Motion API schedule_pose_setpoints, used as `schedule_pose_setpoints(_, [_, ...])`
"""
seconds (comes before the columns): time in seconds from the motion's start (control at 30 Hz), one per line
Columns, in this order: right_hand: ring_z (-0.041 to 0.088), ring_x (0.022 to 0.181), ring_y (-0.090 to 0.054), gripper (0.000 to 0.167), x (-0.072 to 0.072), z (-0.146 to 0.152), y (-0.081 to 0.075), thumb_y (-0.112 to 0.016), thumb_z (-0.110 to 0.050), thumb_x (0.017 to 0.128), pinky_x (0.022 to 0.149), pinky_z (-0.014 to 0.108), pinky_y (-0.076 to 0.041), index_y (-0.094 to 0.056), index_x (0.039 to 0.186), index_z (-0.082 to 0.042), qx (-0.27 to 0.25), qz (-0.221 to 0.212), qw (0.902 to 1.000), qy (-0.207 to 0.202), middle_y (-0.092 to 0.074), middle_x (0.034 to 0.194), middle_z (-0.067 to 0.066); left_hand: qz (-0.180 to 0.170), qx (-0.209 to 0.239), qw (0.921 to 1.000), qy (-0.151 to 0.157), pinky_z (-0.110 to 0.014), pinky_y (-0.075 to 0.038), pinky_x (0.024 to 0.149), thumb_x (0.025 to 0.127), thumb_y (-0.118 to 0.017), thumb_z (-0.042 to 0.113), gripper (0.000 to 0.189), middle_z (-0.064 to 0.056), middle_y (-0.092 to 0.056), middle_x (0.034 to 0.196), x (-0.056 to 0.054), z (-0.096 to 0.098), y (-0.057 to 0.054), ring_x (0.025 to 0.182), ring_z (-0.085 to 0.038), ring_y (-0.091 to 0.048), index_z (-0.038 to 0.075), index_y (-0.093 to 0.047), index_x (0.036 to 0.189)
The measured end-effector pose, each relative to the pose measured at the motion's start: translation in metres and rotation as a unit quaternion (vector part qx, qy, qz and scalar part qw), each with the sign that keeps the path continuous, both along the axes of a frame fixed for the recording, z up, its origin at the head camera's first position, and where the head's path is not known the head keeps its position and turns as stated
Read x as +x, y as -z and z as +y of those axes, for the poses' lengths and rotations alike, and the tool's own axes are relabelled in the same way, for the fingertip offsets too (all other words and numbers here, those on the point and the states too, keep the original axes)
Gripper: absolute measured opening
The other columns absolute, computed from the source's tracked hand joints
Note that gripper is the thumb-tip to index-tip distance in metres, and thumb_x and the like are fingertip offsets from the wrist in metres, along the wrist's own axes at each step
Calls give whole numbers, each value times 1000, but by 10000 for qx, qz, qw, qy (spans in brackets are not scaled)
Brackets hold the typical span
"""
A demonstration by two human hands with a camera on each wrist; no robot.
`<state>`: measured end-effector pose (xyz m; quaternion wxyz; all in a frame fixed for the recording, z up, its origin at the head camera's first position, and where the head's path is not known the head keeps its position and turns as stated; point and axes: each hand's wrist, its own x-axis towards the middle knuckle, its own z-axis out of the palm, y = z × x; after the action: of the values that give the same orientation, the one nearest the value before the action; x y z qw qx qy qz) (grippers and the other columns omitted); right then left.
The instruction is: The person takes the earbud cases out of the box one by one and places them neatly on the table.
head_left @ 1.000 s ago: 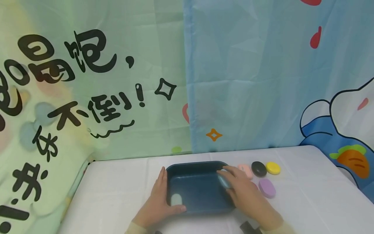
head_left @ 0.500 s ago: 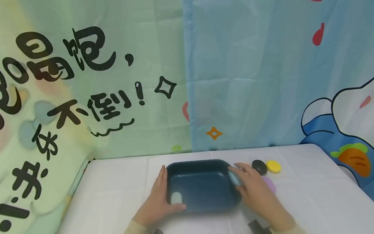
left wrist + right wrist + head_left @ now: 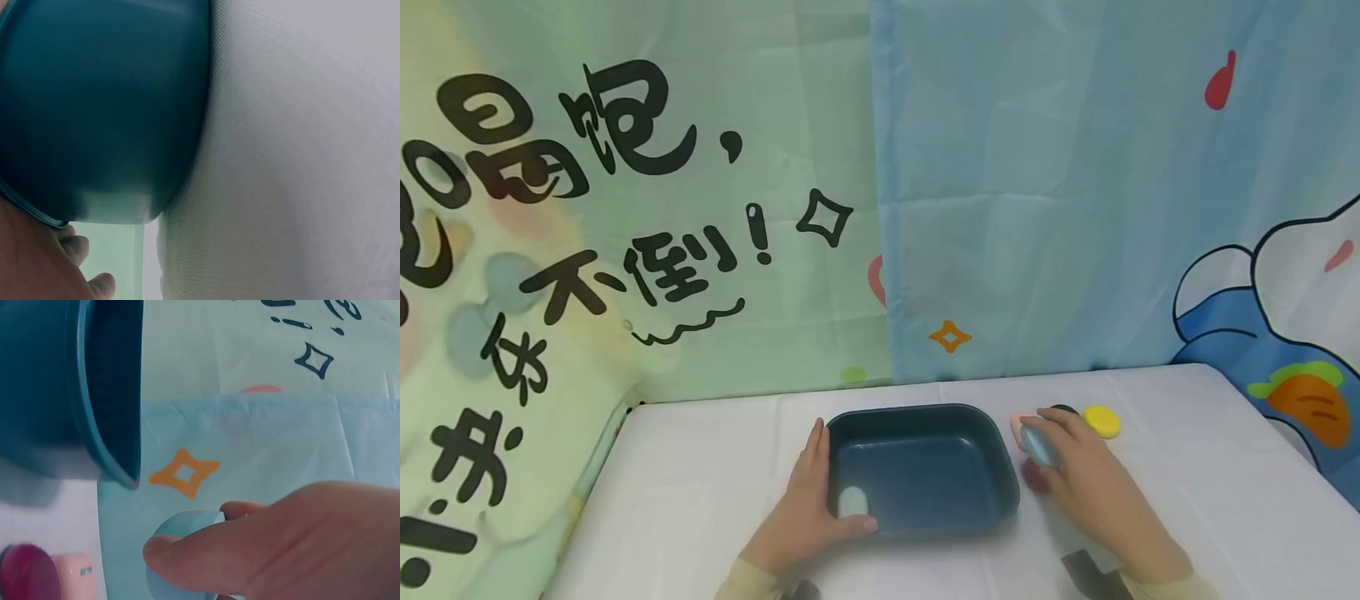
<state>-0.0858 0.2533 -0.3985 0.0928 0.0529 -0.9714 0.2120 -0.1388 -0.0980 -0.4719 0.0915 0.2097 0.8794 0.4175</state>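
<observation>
My left hand (image 3: 808,508) holds the left side of a dark blue rectangular basin (image 3: 940,508), its fingers along the outer wall and its thumb over the near left corner. Inside the basin, by that thumb, lies a pale rounded piece (image 3: 852,502). To the right of the basin, my right hand (image 3: 1097,492) pinches a light blue rounded piece (image 3: 181,525), thumb across its face; it is clear of the basin. Close under this hand are a dark red piece (image 3: 1035,477) and a pink piece (image 3: 1018,427), both partly covered.
A yellow disc (image 3: 1102,421) lies beyond my right hand, with a black one (image 3: 1064,408) mostly hidden beside it. White cloth (image 3: 700,483) covers the table. A printed curtain (image 3: 1037,250) hangs behind it.
My right hand has moved right with the light blue piece, from over the basin to above the loose pieces, now covering the purple one. The left hand and basin stay put.
</observation>
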Motion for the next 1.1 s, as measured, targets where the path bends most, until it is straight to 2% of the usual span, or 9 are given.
schedule_pose_setpoints(0.2, [49, 120, -48, 54, -3, 9, 1, -72, 6, 84, 93, 69, -43, -58, 135, -2, 7, -288, 9993, 225, -48, 138, 27, -17, -64, 10000, -3, -60, -18, 117, 76, -83, 55, 131, -11, 9, 169, -1, 0, -1, 153, -34, 1, 3, 3, 161])
schedule_pose_setpoints(0.33, [50, 119, -47, 55, -4, 17, 2, -74, 4, 83, 92, 70, -43, -57, 135, -2, 0, -527, 9978, 403, -45, 138, 28, -56, -97, 9999, -5, -60, -18, 118, 76, -83, 54, 131, -11, 8, 168, -1, 0, -3, 153, -35, 0, 3, 3, 161])
schedule_pose_setpoints(0.47, [52, 120, -45, 54, -4, 30, 3, -72, 2, 84, 95, 72, -40, -55, 135, 1, -36, -583, 9969, 526, -44, 137, 30, -58, -118, 9999, -5, -59, -19, 118, 76, -83, 54, 131, -11, 8, 169, 0, 0, -3, 153, -34, 0, 4, 4, 161])
schedule_pose_setpoints(0.7, [56, 119, -40, 58, -5, 48, 7, -72, 0, 84, 90, 75, -39, -50, 138, -1, -84, -1124, 9896, 892, -36, 140, 34, -28, 13, 10000, 63, -60, -20, 117, 77, -84, 52, 131, -10, 9, 169, 0, 1, -2, 153, -34, 0, 3, 4, 160])
schedule_pose_setpoints(0.97, [58, 116, -42, 58, -7, 58, 14, -74, 8, 79, 89, 73, -41, -52, 133, 6, 249, -826, 9918, 943, -40, 134, 39, 35, 16, 10000, 66, -59, -19, 118, 77, -84, 51, 130, -11, 9, 168, 1, 0, -3, 153, -33, 1, 2, 3, 160])
schedule_pose_setpoints(1.1, [58, 115, -43, 59, -9, 62, 19, -76, 9, 78, 88, 72, -42, -53, 132, 8, 335, -884, 9900, 1048, -40, 131, 40, 26, 15, 10000, 47, -59, -19, 118, 77, -84, 51, 130, -10, 9, 169, 1, 0, -3, 154, -32, 1, 3, 4, 160])
